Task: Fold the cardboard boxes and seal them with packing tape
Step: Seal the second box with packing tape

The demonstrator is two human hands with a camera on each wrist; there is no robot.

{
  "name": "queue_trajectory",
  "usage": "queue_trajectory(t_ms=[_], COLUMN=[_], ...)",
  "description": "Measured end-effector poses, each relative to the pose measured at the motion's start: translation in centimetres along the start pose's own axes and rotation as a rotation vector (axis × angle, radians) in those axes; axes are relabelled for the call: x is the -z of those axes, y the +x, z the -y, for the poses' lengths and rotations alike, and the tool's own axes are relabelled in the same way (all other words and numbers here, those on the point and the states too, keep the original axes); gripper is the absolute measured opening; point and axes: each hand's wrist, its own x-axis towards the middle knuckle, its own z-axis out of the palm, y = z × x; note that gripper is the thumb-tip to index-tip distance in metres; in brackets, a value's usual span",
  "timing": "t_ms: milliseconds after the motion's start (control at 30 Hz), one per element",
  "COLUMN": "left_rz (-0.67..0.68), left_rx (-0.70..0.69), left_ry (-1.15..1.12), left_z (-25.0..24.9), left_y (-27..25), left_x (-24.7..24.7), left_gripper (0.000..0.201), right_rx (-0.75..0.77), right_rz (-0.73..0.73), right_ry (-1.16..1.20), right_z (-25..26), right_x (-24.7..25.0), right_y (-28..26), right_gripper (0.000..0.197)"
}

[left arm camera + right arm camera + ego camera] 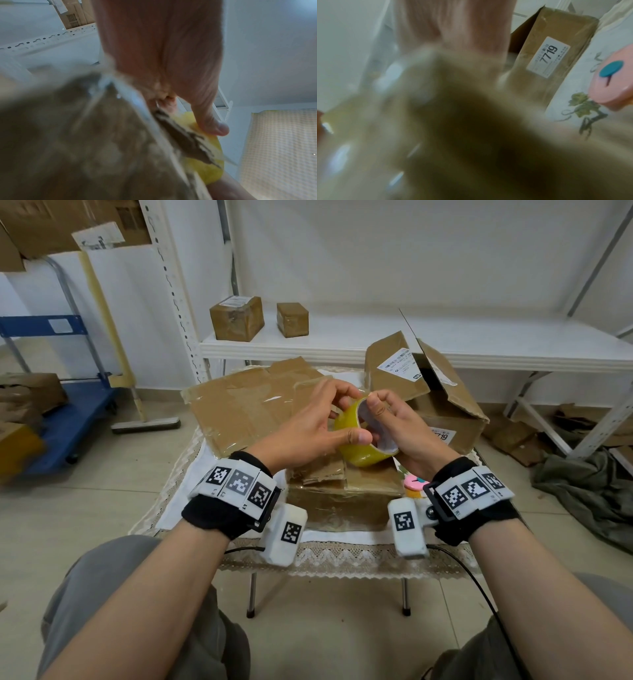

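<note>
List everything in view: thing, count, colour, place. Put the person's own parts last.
tape roll: 1, yellow, held over the table between both hands
flattened cardboard: 1 sheet, brown, table's far left
open box: 1, brown, white labels, table's right
closed box: 1, brown, table's near middle, below the hands
small boxes: 2, brown, white shelf behind
pink object: 1, pink with a blue spot, table, beside the right wrist
table: 1, white lace-edged cloth
cart: 1, blue, floor at left
left hand: grips the roll
right hand: grips the roll
</note>
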Motion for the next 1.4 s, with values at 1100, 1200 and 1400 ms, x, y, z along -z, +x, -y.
queue_trajectory(t_ms=[1100,1200,1400], left_rz=[-0.089,-0.127,-0.094], left_rx=[0.024,0.018,0.050], left_ry=[-0.141,-0.087,-0.065], left_z=[-0.7,-0.7,-1.5], left_y=[-0.5,-0.6,-0.8], left_x=[2.0,2.8,3.7], left_gripper=[0.033,0.019,0.013], right_rx=[-0.004,-0.001,0.005], right_rz=[0.056,0.074,0.140], right_ry=[0.046,-0.011,-0.071], right_z=[0.7,0.7,0.9], right_x=[-0.5,-0.5,-0.8], right_y=[-0.3,-0.2,-0.3], right_gripper=[0.046,0.056,0.053])
